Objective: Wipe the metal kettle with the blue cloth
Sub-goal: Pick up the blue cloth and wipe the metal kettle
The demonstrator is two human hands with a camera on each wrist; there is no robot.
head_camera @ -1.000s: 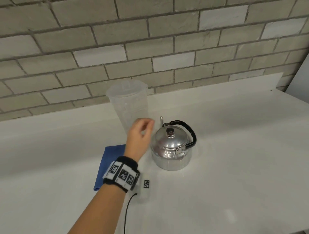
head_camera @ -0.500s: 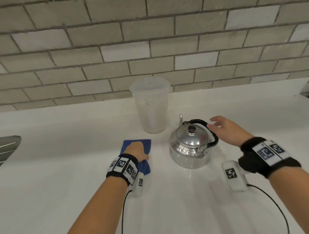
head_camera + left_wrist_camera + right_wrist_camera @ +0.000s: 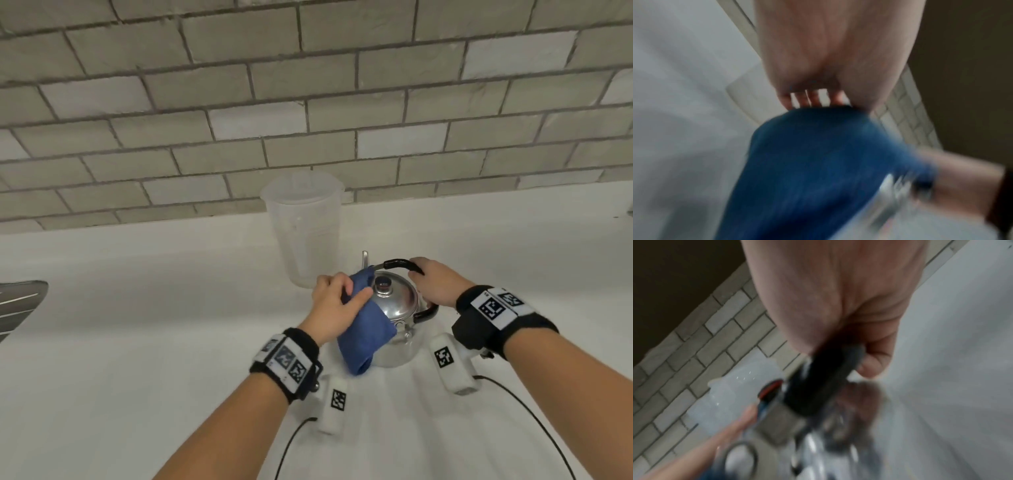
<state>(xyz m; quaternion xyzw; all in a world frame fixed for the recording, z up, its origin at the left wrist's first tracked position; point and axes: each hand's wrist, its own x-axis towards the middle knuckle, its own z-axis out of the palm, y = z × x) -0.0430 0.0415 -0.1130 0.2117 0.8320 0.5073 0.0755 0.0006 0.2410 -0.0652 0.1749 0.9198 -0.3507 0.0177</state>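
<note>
a grey brick wall (image 3: 308,102) rises behind a white counter (image 3: 137,342), the two filling most of the head view. on the counter, close to the wall, a tall translucent plastic pitcher (image 3: 303,226) stands upright, just behind and to the left of a metal kettle (image 3: 399,308); the kettle's thin spout (image 3: 365,257) shows next to the pitcher's lower right side, though whether they touch cannot be told. at the far left edge, part of a grey metal object (image 3: 19,305) juts into view, well apart from everything else. the kettle sits upright near the middle of the counter, its domed lid topped by a dark knob (image 3: 383,283). a folded blue cloth (image 3: 364,332) drapes over the kettle's left side, hiding that flank from lid level down to the base. the person's left hand (image 3: 334,305) grips the cloth's upper end, thumb laid across it and fingers curled round it, pressing it against the kettle beside the knob; the blurred left wrist view shows the cloth (image 3: 807,170) hanging below the curled fingers (image 3: 813,99). the right hand (image 3: 436,286) is clenched round the kettle's black arched handle (image 3: 397,263), covering its middle stretch; the right wrist view, also blurred, shows the handle (image 3: 818,379) passing through the closed fist. both wrists wear black bands with printed marker tags, and white tagged camera units hang under them, trailing thin black cables over the counter.
</note>
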